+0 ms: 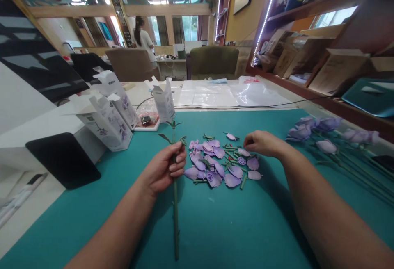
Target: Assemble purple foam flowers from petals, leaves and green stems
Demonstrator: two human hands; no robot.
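The left hand (163,166) is closed in a fist around an upright green artificial flower stem (175,224), just left of a loose pile of lilac foam petals (212,164) on a teal mat (215,228). The right hand (264,144), curled, sits at the pile's upper right edge; whether it pinches a petal cannot be told. Finished lilac flowers (326,131) lie right of the pile, open printed cartons (104,123) left of it.

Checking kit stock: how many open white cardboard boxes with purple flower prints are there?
3. A white printed cardboard box lies at the teal mat's left edge, a second leans behind it, and a third stands further right. More may be hidden.
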